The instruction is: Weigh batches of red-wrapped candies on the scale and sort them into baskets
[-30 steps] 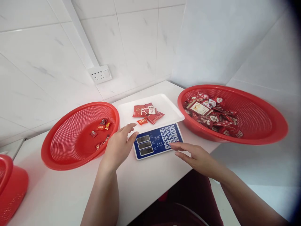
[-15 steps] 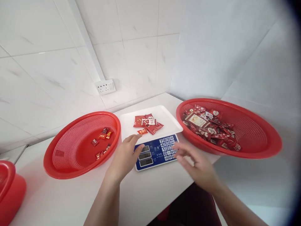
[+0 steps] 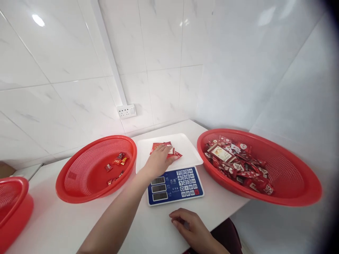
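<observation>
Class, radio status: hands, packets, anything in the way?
Left hand over packets, grip unclear. Right hand curled, nearest scale. Packets on white tray, partly hidden by left hand.

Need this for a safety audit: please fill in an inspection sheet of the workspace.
Surface: white table, plain-topped.
Job's things: blue-and-white scale; red packets on its white pan; left basket with a few small packets; right basket holding a packet heap.
Clutter: another red basket, cut off at the left edge.
Grips: left grip over the pan's packets, hold unclear; right grip loosely curled before the scale, nothing seen in it.
Cables: nothing seen; white trunking runs down to a socket panel.
Surroundings: marbled white tiled wall behind.
</observation>
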Demonstrator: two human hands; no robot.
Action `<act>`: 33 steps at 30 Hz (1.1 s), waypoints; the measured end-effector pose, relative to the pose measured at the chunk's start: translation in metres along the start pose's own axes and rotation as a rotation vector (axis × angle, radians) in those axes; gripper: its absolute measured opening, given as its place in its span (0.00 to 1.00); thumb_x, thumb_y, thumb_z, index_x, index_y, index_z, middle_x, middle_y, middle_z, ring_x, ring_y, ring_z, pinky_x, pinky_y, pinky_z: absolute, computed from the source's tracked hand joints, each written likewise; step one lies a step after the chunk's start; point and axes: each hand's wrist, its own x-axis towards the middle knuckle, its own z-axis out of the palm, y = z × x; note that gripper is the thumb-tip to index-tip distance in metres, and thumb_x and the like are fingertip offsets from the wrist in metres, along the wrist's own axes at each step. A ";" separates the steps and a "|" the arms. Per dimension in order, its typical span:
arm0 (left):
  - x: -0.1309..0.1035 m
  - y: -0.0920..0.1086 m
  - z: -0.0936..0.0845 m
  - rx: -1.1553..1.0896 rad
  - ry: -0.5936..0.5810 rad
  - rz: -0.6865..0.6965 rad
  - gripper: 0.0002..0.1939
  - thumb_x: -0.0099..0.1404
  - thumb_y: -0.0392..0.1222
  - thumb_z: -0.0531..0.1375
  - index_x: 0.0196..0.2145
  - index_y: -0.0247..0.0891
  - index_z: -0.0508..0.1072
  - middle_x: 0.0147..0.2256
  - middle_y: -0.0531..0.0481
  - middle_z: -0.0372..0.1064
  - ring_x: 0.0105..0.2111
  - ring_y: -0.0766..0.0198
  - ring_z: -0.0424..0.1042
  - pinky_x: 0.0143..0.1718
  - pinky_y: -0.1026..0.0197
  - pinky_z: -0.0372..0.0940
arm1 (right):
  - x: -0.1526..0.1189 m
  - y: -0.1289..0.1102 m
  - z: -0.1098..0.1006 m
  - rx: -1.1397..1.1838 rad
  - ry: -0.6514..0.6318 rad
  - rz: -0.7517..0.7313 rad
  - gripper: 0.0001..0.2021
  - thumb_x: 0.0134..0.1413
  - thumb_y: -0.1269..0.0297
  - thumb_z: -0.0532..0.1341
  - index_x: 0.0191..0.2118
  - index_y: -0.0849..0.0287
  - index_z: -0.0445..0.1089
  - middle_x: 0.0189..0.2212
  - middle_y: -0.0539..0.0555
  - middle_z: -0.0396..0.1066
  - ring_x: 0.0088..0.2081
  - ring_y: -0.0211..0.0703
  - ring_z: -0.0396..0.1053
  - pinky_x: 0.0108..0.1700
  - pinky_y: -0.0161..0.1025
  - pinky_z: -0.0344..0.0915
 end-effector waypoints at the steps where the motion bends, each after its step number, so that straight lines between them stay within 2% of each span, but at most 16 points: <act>1: 0.012 -0.001 0.000 0.008 -0.006 -0.009 0.25 0.66 0.52 0.46 0.56 0.36 0.58 0.55 0.41 0.60 0.58 0.53 0.54 0.55 0.53 0.54 | -0.001 0.002 0.000 0.007 -0.002 -0.010 0.12 0.55 0.62 0.54 0.38 0.58 0.72 0.34 0.55 0.73 0.35 0.43 0.70 0.38 0.37 0.66; 4: 0.040 -0.007 0.003 0.029 -0.079 -0.025 0.26 0.66 0.52 0.47 0.56 0.35 0.58 0.50 0.39 0.66 0.53 0.51 0.62 0.50 0.52 0.58 | -0.002 0.005 0.000 0.011 0.008 -0.048 0.12 0.56 0.62 0.53 0.39 0.59 0.72 0.33 0.55 0.73 0.34 0.42 0.70 0.37 0.37 0.66; 8: 0.060 -0.012 0.012 0.029 -0.197 -0.021 0.25 0.65 0.53 0.49 0.54 0.36 0.61 0.48 0.41 0.67 0.47 0.54 0.67 0.47 0.49 0.61 | -0.003 0.006 -0.001 0.010 0.005 -0.089 0.12 0.55 0.64 0.53 0.39 0.60 0.72 0.32 0.56 0.73 0.33 0.41 0.70 0.37 0.37 0.66; 11: 0.071 -0.013 0.018 0.015 -0.208 -0.013 0.21 0.66 0.50 0.51 0.52 0.36 0.62 0.49 0.43 0.65 0.46 0.56 0.67 0.47 0.46 0.61 | -0.003 0.006 -0.001 0.015 0.012 -0.098 0.11 0.55 0.65 0.53 0.38 0.60 0.72 0.32 0.55 0.73 0.33 0.41 0.70 0.37 0.37 0.66; 14: 0.080 -0.016 0.020 -0.012 -0.190 -0.004 0.19 0.65 0.47 0.53 0.51 0.37 0.63 0.49 0.44 0.65 0.45 0.57 0.68 0.46 0.47 0.63 | -0.003 0.006 -0.001 0.015 0.018 -0.094 0.11 0.54 0.66 0.54 0.38 0.59 0.72 0.32 0.55 0.73 0.33 0.42 0.70 0.36 0.37 0.66; 18: 0.081 -0.023 0.015 -0.022 -0.150 0.008 0.16 0.66 0.45 0.53 0.49 0.37 0.65 0.48 0.44 0.65 0.44 0.58 0.68 0.45 0.49 0.64 | -0.004 0.005 -0.002 0.009 0.021 -0.078 0.11 0.54 0.67 0.54 0.38 0.60 0.73 0.32 0.56 0.74 0.33 0.42 0.70 0.36 0.37 0.67; 25: 0.061 -0.029 0.011 0.051 -0.170 0.068 0.11 0.65 0.43 0.54 0.42 0.36 0.69 0.43 0.46 0.68 0.41 0.61 0.69 0.43 0.52 0.65 | -0.004 0.007 -0.003 0.023 0.017 -0.102 0.11 0.54 0.67 0.54 0.38 0.59 0.73 0.31 0.54 0.73 0.33 0.41 0.70 0.36 0.36 0.66; 33: 0.066 -0.021 0.022 0.157 -0.017 -0.017 0.11 0.65 0.43 0.54 0.42 0.35 0.69 0.43 0.46 0.68 0.42 0.61 0.68 0.43 0.52 0.64 | -0.004 0.008 -0.002 0.012 0.017 -0.094 0.11 0.55 0.66 0.53 0.38 0.59 0.72 0.32 0.55 0.73 0.33 0.41 0.70 0.37 0.36 0.66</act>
